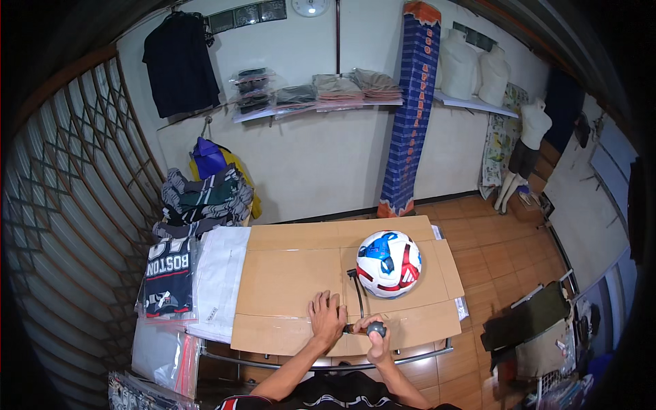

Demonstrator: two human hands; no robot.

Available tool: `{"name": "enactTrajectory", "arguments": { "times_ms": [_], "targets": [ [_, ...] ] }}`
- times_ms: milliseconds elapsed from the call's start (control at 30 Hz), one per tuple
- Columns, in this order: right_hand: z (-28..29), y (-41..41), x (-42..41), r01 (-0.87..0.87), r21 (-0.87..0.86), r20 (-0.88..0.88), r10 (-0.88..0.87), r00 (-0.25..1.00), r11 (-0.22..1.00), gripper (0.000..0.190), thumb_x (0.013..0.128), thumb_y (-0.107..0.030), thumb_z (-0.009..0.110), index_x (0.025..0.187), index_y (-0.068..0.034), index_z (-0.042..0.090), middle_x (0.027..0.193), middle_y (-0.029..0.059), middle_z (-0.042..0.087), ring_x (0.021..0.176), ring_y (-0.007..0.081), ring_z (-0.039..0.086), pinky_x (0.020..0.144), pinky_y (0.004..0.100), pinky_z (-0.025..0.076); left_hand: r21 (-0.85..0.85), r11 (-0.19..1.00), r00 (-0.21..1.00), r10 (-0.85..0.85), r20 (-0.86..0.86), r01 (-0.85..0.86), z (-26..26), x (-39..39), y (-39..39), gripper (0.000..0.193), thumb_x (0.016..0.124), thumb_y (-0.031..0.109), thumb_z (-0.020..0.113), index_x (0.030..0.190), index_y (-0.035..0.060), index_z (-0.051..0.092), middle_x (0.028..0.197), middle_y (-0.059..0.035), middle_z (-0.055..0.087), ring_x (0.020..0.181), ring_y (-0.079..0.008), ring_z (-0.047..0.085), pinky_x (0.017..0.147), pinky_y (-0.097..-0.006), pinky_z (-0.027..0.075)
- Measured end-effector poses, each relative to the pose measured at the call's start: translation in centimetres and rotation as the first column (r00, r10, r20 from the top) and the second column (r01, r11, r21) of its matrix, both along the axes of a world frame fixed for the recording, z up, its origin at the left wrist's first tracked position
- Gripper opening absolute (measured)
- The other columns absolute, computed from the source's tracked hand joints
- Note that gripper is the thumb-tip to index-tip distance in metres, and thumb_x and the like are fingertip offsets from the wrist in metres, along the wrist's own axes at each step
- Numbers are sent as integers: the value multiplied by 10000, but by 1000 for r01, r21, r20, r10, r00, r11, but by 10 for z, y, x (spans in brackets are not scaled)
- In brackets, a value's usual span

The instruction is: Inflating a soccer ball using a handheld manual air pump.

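My right hand (378, 344) grips a small hand pump (376, 328) near the front edge of a flattened cardboard sheet (292, 282). The pump's dark round end shows above my fingers, and its other end points toward my left hand. A thin black hose (360, 297) runs from the pump up to a black nozzle head (351, 273) beside the ball. My left hand (327, 319) rests palm down on the cardboard, fingers apart, close to the pump; whether it touches it is unclear. A white football (389, 264) with blue and red patches sits on the cardboard, beyond my right hand.
Bagged dark jerseys (169, 277) lie on the table's left side, below a pile of folded garments (205, 200). A metal rail (410, 360) curves along the table's front. A clothes rack (538, 328) stands at right. A tall blue column (410, 107) rises behind the table.
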State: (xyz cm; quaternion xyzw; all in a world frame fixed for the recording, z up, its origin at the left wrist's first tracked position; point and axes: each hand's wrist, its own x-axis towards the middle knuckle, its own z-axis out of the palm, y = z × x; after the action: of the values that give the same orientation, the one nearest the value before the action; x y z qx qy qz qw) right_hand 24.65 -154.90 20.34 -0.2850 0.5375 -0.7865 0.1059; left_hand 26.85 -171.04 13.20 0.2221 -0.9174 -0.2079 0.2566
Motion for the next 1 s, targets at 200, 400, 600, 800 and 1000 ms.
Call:
{"name": "enactTrajectory", "arguments": {
  "times_ms": [200, 400, 600, 800, 1000],
  "targets": [
    [1, -4, 0, 48, 18, 63, -49, 997, 999, 397, 936, -363, 524, 976, 32, 544, 866, 165, 616, 879, 258, 612, 914, 410, 481, -20, 1000, 1000, -2, 9, 3, -3, -1, -1, 409, 957, 291, 601, 1301, 70, 600, 1432, -192, 514, 1396, -393, 400, 1149, -600, 265],
    [55, 12, 8, 9, -89, 23, -7, 1000, 996, 337, 921, -312, 548, 973, 21, 542, 833, 133, 591, 833, 230, 585, 851, 386, 477, -41, 999, 999, 24, -21, -24, -7, -3, 3, 399, 958, 298, 592, 1292, 80, 609, 1437, -171, 522, 1405, -377, 397, 1151, -596, 264],
    [67, 17, 2, -69, -80, -39, 66, 997, 994, 342, 917, -328, 562, 963, 9, 526, 826, 139, 585, 817, 236, 593, 912, 431, 478, -48, 996, 996, 78, -31, -80, -14, 0, 6, 393, 953, 296, 591, 1293, 101, 621, 1427, -166, 536, 1397, -372, 417, 1142, -596, 278],
    [16, 14, -14, -261, -10, -60, 260, 964, 965, 267, 960, -225, 549, 1037, 29, 578, 987, 134, 637, 901, 197, 584, 856, 328, 464, -54, 993, 994, 106, -39, -108, -10, 0, 12, 368, 974, 286, 585, 1295, 107, 609, 1421, -175, 526, 1388, -378, 423, 1130, -593, 282],
    [-4, 14, -30, -386, 71, -52, 390, 919, 920, 271, 978, -195, 535, 1099, 38, 598, 1044, 136, 625, 984, 207, 587, 923, 335, 457, -13, 989, 987, 148, -59, -149, -5, 9, 18, 337, 992, 289, 569, 1266, 100, 626, 1419, -170, 545, 1383, -384, 437, 1130, -608, 286]
  ]
}}
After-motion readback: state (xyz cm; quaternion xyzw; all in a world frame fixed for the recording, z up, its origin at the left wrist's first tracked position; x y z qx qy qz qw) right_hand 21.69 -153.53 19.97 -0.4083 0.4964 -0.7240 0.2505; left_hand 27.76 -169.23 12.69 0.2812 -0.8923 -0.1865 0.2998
